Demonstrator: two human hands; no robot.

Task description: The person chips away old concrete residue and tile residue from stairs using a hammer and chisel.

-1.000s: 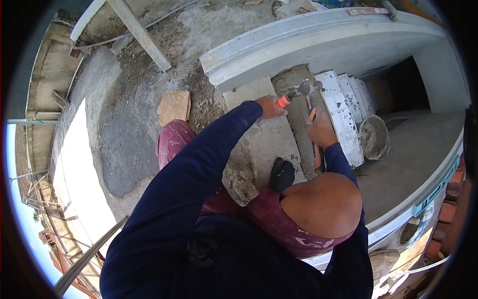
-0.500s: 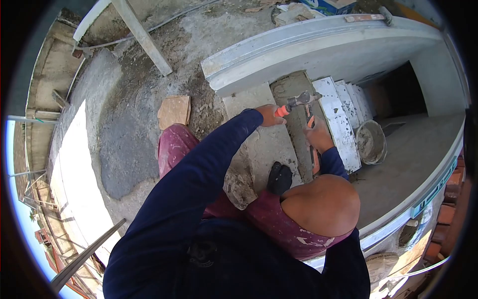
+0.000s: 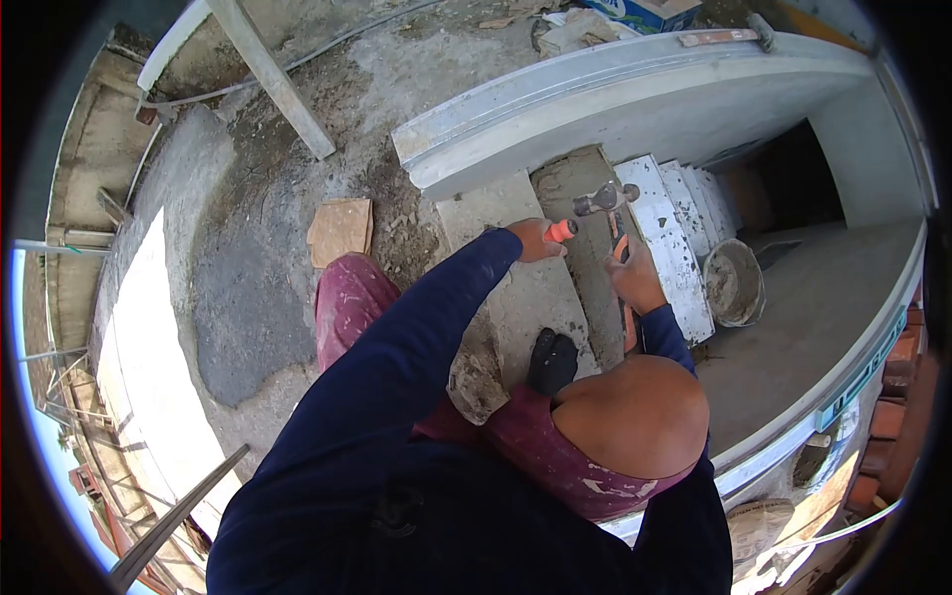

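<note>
My left hand (image 3: 535,240) is closed around a short tool with an orange grip (image 3: 561,231), its dark end facing the hammer; the rest of the tool is hidden. In my right hand (image 3: 636,279) is a hammer (image 3: 607,198) with an orange and black handle. The metal head hangs just beside the orange grip, a small gap apart. Below both hands lie a pale grey slab (image 3: 516,268) and a strip of wet-looking mortar (image 3: 585,193) at the top of the stairs.
White, mortar-spotted steps (image 3: 662,238) descend at right, with a mortar-coated bucket (image 3: 734,283) on them. A second hammer (image 3: 729,38) lies on the low wall (image 3: 595,84). A flat brown piece (image 3: 340,230) lies left of the slab. A wooden post (image 3: 273,79) leans at upper left.
The hammer head has moved slightly away from the orange-gripped tool, leaving a gap. Both hands keep their holds, and the whole view has shifted a little.
</note>
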